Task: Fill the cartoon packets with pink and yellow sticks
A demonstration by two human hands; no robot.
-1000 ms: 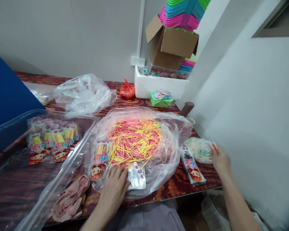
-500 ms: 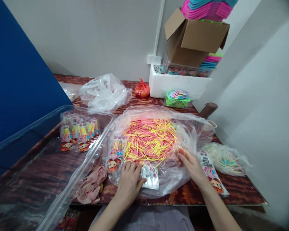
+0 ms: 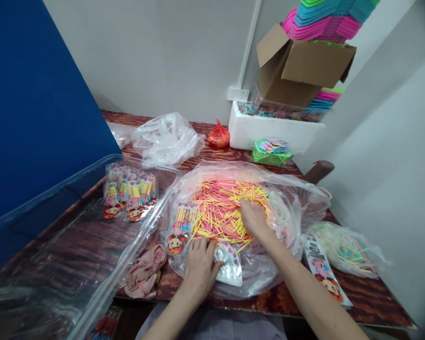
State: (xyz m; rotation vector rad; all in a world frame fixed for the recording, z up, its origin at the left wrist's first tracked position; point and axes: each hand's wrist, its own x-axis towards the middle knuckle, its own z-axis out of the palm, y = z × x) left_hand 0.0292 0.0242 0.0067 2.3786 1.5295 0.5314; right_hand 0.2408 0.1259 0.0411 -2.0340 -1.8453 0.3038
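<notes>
A heap of thin pink and yellow sticks lies in a spread-out clear plastic bag. My right hand reaches over the right part of the heap, its fingertips hidden among the sticks. At the heap's near edge rests my left hand, fingers laid out and thumb apart. Its thumb is close to a silver packet lying on the bag; whether it touches is unclear. Left of the heap lies a filled stick packet with a cartoon head.
A clear tray at left bears several filled packets. A crumpled pink cloth sits beside it. At right are flat packets and a knotted plastic bag. Behind stand a green basket and a white foam box.
My right hand has moved left and away from me, from the bag's right side onto the heap. The left hand stays by the silver packet. The whole view has shifted slightly.
</notes>
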